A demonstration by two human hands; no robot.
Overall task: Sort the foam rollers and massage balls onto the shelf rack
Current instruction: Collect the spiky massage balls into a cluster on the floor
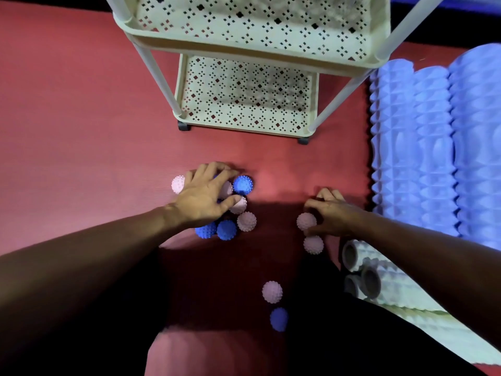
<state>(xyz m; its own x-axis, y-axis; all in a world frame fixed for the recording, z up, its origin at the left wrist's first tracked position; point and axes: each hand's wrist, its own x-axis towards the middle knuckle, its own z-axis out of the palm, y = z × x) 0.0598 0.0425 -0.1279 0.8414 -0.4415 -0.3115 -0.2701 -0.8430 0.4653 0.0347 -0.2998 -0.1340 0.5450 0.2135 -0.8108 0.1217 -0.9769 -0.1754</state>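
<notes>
Reaching down over a bunch of bumpy balls, the left hand (202, 195) had its fingers spread wide and bent over the top of them. Its fingertips touched a pink ball (226, 189) and its thumb pressed on another pink ball (239, 205). A blue ball (243, 184) sat just beside the fingertips. One more pink ball (178, 184) peeked out on the far side of the hand. Two blue balls (217, 230) lay side by side near the wrist, with a pink ball (247, 221) right next to them.

The right hand (332, 215) had its fingers curled, and its thumb and fingers pinched a pink ball (306, 221). Another pink ball (313, 244) lay just below it. Closer to the person, a pink ball (272, 292) and a blue ball (279, 319) sat alone, well apart from the bunch.

All the balls were on a red mat (81, 131). A cream shelf rack (245, 66) with little holes in its trays stood on the mat past the hands. Big light blue foam rollers (433, 147) lay side by side to the right of the rack. Pale rollers (379, 278) with round open ends lay under the right arm.
</notes>
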